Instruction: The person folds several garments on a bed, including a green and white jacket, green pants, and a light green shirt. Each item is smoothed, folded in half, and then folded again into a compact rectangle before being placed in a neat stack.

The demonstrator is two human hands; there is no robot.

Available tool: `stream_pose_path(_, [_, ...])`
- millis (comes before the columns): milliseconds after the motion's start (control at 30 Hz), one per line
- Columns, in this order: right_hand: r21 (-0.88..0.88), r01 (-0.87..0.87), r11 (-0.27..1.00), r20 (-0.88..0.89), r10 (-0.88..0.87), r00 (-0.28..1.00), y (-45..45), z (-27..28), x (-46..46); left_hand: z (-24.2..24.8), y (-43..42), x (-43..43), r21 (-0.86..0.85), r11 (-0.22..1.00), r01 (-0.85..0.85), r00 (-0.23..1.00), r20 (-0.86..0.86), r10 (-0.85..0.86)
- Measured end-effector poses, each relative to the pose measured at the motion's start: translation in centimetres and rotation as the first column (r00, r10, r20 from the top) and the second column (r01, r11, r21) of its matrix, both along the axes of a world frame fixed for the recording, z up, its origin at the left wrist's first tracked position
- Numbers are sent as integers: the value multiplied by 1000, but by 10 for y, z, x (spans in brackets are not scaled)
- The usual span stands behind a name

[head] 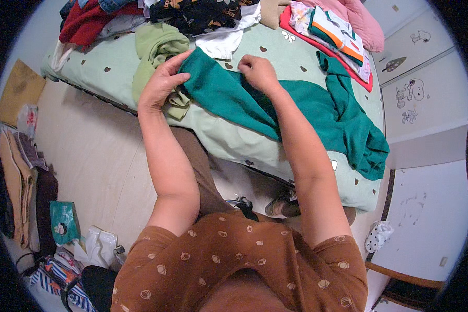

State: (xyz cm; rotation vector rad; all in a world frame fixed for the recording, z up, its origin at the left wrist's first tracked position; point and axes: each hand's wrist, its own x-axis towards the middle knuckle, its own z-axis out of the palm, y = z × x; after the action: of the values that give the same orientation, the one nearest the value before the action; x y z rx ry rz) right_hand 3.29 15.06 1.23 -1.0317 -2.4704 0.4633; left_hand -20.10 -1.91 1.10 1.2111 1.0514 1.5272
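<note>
A dark green long-sleeved garment (pixel 316 97) lies stretched across the bed in front of me, bunched at its right end. My left hand (pixel 163 82) holds its left end, thumb on top and fingers behind the cloth. Over the garment's upper edge is my right hand (pixel 260 73), its fingers curled; whether cloth is pinched in them is hidden. A light green garment (pixel 156 46) lies crumpled beside and partly behind my left hand. Beyond my hands, a white garment (pixel 220 43) lies partly under a black patterned one (pixel 195 15).
Folded clothes (pixel 335 35) are stacked at the bed's far right, near a pink quilted item (pixel 364 23). A red garment (pixel 89 23) lies far left. The bed (pixel 113 85) has a heart-patterned cover. Bags (pixel 64 222) and a cardboard piece (pixel 21 91) stand on the left floor.
</note>
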Motion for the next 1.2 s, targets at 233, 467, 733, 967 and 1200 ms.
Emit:
stream_pose_path(233, [2, -70, 998, 13, 70, 997, 15, 19, 4, -3, 6, -6, 91, 995, -32, 990, 143, 19])
stream_pose_path(467, [12, 5, 1000, -9, -5, 1000, -8, 4, -11, -3, 4, -5, 111, 993, -47, 984, 177, 26])
stream_pose_path(733, [110, 173, 979, -176, -152, 973, 21, 34, -13, -8, 23, -11, 176, 932, -316, 928, 261, 266])
stream_pose_path(967, [-18, 276, 961, -241, -272, 932, 39, 8, -9, -10, 17, -9, 152, 928, -340, 866, 436, 246])
stream_pose_path(1200, [-7, 215, 977, 103, -213, 972, 38, 9, -11, -5, 14, -6, -39, 943, -329, 937, 112, 332])
